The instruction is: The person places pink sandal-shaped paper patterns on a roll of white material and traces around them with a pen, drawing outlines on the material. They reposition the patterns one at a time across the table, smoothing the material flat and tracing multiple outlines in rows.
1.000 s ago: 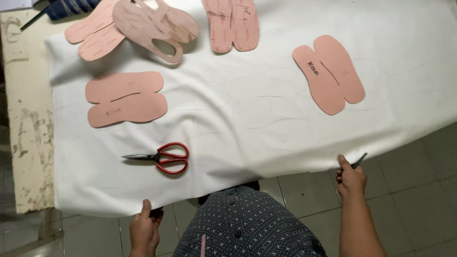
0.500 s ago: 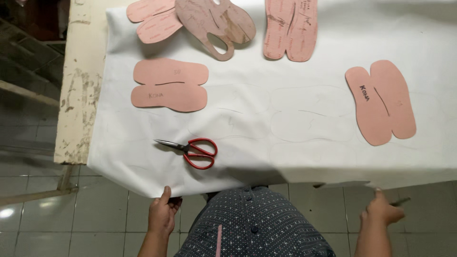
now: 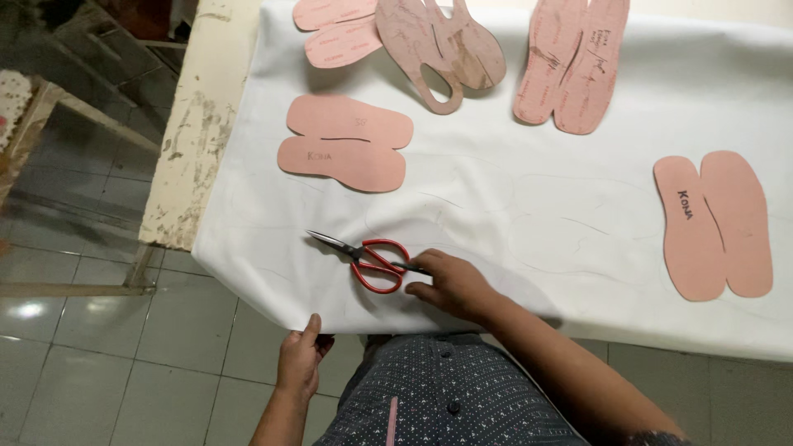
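Scissors with red loop handles and dark steel blades (image 3: 363, 258) lie on a white fabric sheet (image 3: 496, 206) spread over a worn cream-painted table (image 3: 194, 132), blades pointing toward the table's left edge, near the front hem of the sheet. The right hand (image 3: 450, 285) rests on the fabric with its fingertips touching the red handles; the fingers are curled loosely and have not closed around them, so nothing is grasped. The left hand (image 3: 299, 363) is below the table edge, thumb up, pinching the hanging front hem of the white sheet. Beyond the scissors lies a pair of plain pink sole-shaped card patterns (image 3: 347, 142), side by side. At the far edge sit another pink pair (image 3: 334, 29), a brown shoe-upper pattern with a cut-out opening (image 3: 446, 49) and a long pink pair marked with pen lines (image 3: 574, 62). Well to the right, another pink sole pair (image 3: 714, 223) lies apart from the rest. Faint traced outlines show on the fabric between them.
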A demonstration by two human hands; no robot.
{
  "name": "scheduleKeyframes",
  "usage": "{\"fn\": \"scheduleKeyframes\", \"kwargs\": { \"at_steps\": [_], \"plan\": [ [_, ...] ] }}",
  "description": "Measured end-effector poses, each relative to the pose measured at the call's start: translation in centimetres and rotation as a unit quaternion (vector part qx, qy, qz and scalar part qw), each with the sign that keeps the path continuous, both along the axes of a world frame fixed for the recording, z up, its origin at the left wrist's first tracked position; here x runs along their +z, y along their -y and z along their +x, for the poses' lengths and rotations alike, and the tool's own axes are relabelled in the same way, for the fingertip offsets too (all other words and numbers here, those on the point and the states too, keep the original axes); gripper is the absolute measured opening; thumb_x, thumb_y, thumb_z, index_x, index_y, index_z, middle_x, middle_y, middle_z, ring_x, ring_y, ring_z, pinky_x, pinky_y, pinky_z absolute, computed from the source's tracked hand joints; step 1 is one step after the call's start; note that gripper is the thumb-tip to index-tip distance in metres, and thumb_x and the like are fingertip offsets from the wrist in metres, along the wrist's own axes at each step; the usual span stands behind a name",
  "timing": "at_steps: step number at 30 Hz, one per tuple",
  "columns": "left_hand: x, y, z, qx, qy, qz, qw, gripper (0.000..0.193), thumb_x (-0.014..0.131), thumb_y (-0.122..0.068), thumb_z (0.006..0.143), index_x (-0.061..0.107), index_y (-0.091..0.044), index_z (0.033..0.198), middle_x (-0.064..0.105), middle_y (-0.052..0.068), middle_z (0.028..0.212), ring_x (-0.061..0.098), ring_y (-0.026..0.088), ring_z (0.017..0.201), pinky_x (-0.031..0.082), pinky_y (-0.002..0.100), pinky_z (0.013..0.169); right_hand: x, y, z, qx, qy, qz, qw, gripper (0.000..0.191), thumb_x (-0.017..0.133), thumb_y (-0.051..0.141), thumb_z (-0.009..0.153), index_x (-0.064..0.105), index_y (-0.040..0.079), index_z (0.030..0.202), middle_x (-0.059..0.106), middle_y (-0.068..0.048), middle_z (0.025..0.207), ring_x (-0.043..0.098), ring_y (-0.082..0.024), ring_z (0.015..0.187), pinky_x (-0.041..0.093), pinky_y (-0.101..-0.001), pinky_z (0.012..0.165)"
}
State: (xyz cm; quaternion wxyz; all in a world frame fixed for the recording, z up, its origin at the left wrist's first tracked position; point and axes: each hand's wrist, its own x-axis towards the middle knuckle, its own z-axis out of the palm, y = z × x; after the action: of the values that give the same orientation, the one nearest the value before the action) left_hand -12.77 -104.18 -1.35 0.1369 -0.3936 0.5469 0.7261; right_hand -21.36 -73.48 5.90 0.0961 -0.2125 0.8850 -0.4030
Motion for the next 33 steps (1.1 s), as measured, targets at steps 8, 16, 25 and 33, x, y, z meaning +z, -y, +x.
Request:
{"fn": "scheduleKeyframes", "kwargs": {
  "at_steps": [8,16,25,33],
  "plan": [
    [0.2,-0.6,-0.1,0.014,0.01,0.009,1.0,0.038,0.065,-0.035,0.097,0.068,-0.001,0.113,0.071,0.008,0.101,0.063,0.018,0.09,0.052,0.037,0.085,-2.4,4.6,-3.8,0.052,-0.047,0.183,0.981,0.04,0.073,0.036,0.089,0.059,0.007,0.112,0.064,-0.013,0.103,0.07,-0.032,0.08,0.056,-0.0447,0.067],
    [-0.1,-0.4,0.0,-0.004,0.048,-0.016,0.999,0.042,0.066,-0.037,0.098,0.068,0.005,0.104,0.07,0.012,0.095,0.062,0.021,0.086,0.053,0.038,0.085,-3.7,0.2,-4.3,-0.035,-0.098,0.108,0.989,0.031,0.074,0.025,0.082,0.064,0.007,0.104,0.066,-0.013,0.099,0.069,-0.032,0.074,0.056,-0.0449,0.064],
    [0.5,-1.7,-0.7,-0.007,0.077,-0.045,0.996,0.041,0.061,-0.039,0.099,0.067,0.001,0.106,0.071,0.013,0.097,0.065,0.021,0.089,0.053,0.036,0.084,-3.8,-17.7,0.5,-0.423,-0.059,0.21,0.88,0.036,0.071,0.031,0.093,0.068,0.0,0.111,0.069,-0.015,0.102,0.07,-0.029,0.086,0.056,-0.0429,0.075],
    [-0.1,-3.3,-1.4,0.015,0.082,-0.088,0.993,0.052,0.063,-0.04,0.102,0.061,0.011,0.113,0.07,0.018,0.109,0.068,0.024,0.097,0.056,0.037,0.089,-4.4,-26.2,4.2,-0.54,-0.038,0.25,0.803,0.046,0.07,0.039,0.097,0.069,-0.003,0.118,0.068,-0.017,0.112,0.067,-0.035,0.098,0.053,-0.0484,0.088]
  ]
}}
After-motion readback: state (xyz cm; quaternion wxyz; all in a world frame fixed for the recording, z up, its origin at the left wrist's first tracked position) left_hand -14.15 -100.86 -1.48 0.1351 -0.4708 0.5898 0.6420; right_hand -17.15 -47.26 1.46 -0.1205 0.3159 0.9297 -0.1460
